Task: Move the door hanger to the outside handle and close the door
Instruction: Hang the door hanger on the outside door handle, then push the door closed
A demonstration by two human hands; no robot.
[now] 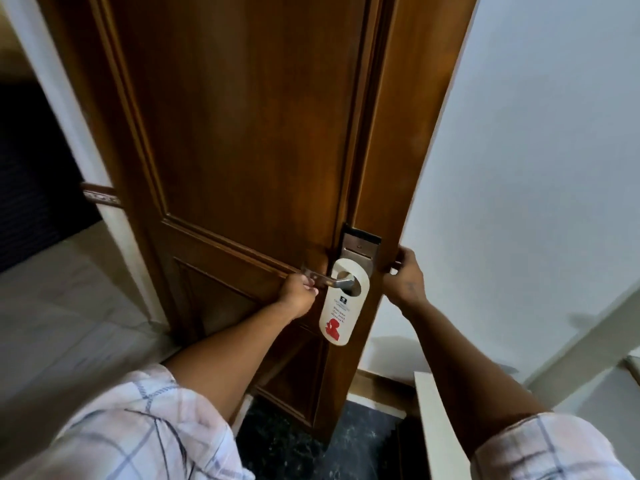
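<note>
A brown panelled wooden door [242, 133] stands ajar in front of me. A white door hanger [341, 313] with red print hangs from the metal lever handle [337, 281] on the face turned to me. My left hand [298, 294] is shut on the free end of that handle, just left of the hanger. My right hand [405, 278] reaches around the door's edge; its fingers curl behind the edge, where what they hold is hidden. A metal lock plate [358, 245] sits above the handle.
A white wall [536, 168] lies to the right of the door, with a white ledge [436, 427] low at the right. Dark speckled floor [294, 445] lies below the door. A white frame [69, 109] and pale floor are at the left.
</note>
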